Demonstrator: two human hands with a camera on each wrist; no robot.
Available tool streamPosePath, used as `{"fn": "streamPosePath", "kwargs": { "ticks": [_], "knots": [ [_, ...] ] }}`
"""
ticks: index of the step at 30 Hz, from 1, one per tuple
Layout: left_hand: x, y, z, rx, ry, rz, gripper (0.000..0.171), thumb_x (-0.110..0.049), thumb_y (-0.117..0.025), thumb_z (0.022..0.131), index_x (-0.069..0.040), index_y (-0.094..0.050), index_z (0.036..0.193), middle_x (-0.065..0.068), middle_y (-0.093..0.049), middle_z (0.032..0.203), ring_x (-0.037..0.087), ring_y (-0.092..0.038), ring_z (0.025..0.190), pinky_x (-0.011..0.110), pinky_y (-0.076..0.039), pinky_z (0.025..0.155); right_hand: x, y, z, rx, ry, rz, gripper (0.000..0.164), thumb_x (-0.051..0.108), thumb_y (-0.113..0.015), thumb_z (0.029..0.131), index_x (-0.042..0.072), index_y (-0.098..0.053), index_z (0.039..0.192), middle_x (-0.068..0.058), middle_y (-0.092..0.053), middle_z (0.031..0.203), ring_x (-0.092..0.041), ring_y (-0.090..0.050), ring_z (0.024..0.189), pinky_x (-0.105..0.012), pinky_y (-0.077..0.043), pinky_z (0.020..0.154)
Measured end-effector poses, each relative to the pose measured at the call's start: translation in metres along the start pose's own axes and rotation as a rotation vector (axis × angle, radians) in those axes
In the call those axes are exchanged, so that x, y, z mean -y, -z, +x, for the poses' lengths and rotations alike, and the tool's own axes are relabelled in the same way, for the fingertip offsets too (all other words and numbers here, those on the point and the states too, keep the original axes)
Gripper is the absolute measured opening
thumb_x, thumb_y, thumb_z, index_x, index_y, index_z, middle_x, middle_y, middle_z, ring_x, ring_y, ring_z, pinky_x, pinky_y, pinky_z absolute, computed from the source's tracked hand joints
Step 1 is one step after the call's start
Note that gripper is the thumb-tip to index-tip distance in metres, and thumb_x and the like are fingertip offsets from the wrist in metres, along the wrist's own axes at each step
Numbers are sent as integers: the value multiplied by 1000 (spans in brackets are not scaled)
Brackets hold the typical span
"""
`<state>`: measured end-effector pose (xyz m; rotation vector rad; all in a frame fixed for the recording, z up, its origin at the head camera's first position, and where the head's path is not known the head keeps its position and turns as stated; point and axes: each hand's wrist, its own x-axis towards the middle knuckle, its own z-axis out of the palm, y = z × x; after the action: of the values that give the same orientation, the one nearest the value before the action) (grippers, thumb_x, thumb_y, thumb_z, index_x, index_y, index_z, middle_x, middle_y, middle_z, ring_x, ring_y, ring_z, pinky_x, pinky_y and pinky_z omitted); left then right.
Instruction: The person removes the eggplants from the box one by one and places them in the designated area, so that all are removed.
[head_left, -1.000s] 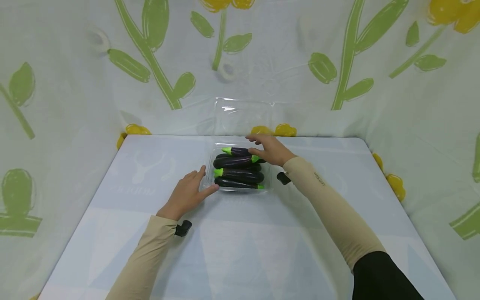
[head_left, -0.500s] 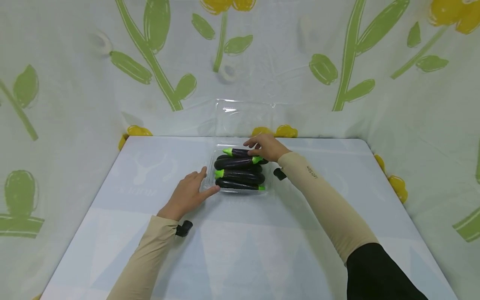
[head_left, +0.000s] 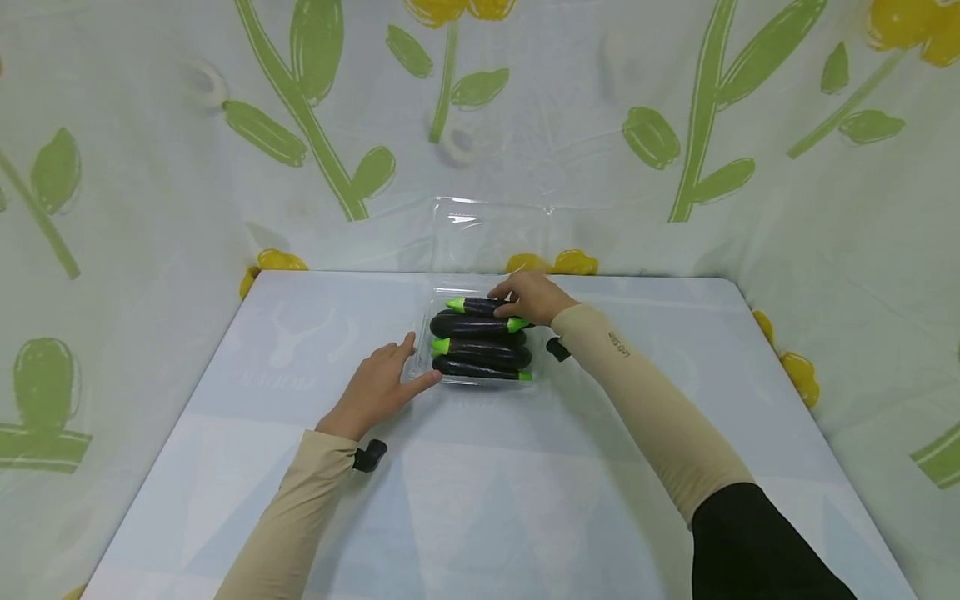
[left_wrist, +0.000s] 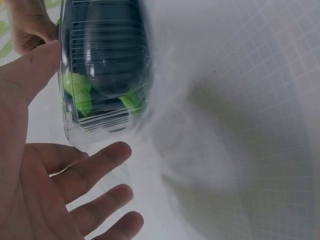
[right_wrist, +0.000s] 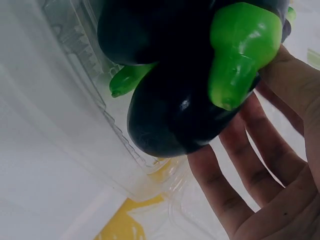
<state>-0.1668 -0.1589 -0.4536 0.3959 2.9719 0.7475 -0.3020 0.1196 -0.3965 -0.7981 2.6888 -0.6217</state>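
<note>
Several dark purple eggplants with green stem ends lie side by side in a clear plastic clamshell box. At its back right, my right hand holds the rearmost eggplant between thumb and fingers. The right wrist view has those fingers against a dark rounded eggplant, partly hidden by a green stem end. My left hand is spread at the box's left front corner, thumb along its edge. In the left wrist view, that thumb lies by the ribbed box wall.
The box's transparent lid stands up at the rear, against the flower-printed curtain. A pale patterned table carries the box near its back edge. A small black camera sits on the left wrist.
My right hand has shifted slightly left, its fingers curling more closely round the rear eggplant. The left hand stays in place by the box.
</note>
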Motion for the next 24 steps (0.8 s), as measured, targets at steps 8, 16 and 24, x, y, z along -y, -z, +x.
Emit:
{"fn": "streamPosePath", "kwargs": {
  "ticks": [8, 16, 24],
  "knots": [
    [0, 0, 0, -2, -6, -12, 96, -61, -61, 94, 4, -29, 157, 19, -59, 140, 40, -49, 134, 54, -39, 111, 0, -3, 1, -3, 35, -51, 38, 22, -73, 96, 7, -70, 130, -8, -70, 122, -21, -61, 111, -37, -50, 100],
    [0, 0, 0, -4, -18, 1, 97, -63, -61, 94, 4, -30, 156, 18, -59, 140, 39, -50, 133, 53, -40, 111, 4, 1, -5, 10, 32, -15, 35, 18, -72, 96, 5, -69, 128, -8, -69, 121, -24, -61, 114, -39, -50, 101],
    [-1, 1, 0, 12, 14, -18, 96, -59, -62, 95, 4, -26, 158, 18, -56, 143, 41, -47, 136, 55, -38, 112, 6, 10, -11, -49, 59, -9, 36, 20, -71, 97, 6, -67, 131, -7, -67, 122, -23, -61, 113, -36, -49, 101]
  ]
}}
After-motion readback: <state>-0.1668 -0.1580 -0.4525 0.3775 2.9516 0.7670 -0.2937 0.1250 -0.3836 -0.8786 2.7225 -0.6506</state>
